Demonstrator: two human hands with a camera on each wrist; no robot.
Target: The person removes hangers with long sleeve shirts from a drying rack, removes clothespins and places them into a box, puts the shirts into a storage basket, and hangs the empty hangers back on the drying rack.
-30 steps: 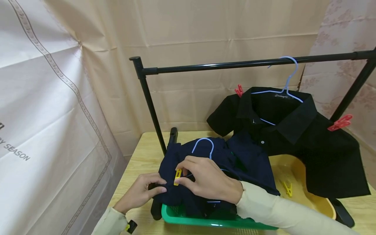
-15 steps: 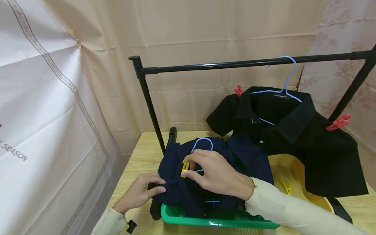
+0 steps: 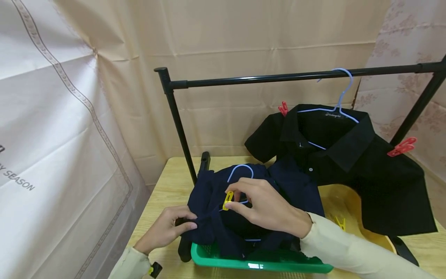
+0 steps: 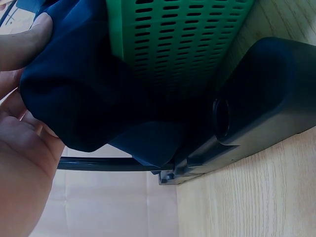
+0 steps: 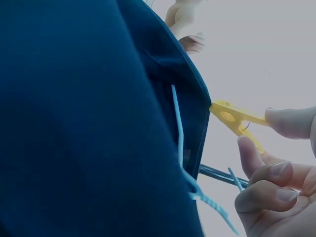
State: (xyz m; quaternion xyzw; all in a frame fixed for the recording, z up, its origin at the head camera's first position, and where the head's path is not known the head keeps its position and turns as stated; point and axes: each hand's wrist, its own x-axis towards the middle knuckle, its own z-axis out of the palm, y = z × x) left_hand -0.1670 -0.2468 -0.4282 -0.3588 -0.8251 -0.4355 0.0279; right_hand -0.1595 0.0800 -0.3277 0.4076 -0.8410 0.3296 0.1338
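Observation:
A navy shirt [image 3: 303, 193] lies over the green basket [image 3: 223, 263], with a light-blue hanger [image 3: 240, 166] inside it. At its left end my left hand [image 3: 168, 228] pinches the fabric between thumb and fingers. My right hand [image 3: 265, 203] pinches a yellow clothespin [image 3: 228, 200] above the shirt, left of the collar opening. In the right wrist view, the tip of that clothespin [image 5: 229, 116] meets the edge of the navy fabric [image 5: 98, 123]; whether it clamps the cloth I cannot tell. Part of the hanger is hidden behind my right hand.
A black rack bar [image 3: 244, 80] spans above. From it hangs a black shirt [image 3: 393, 193] on a light-blue hanger, with red clips [image 3: 402, 147] at its shoulders. Behind stands a yellow basin [image 3: 334, 193] holding another yellow clothespin [image 3: 340, 223]. A black rack foot [image 4: 266, 103] lies beside the basket.
My right hand and the clothespin have moved right and a little up over the navy shirt, toward its collar. My left hand keeps its hold in the same place.

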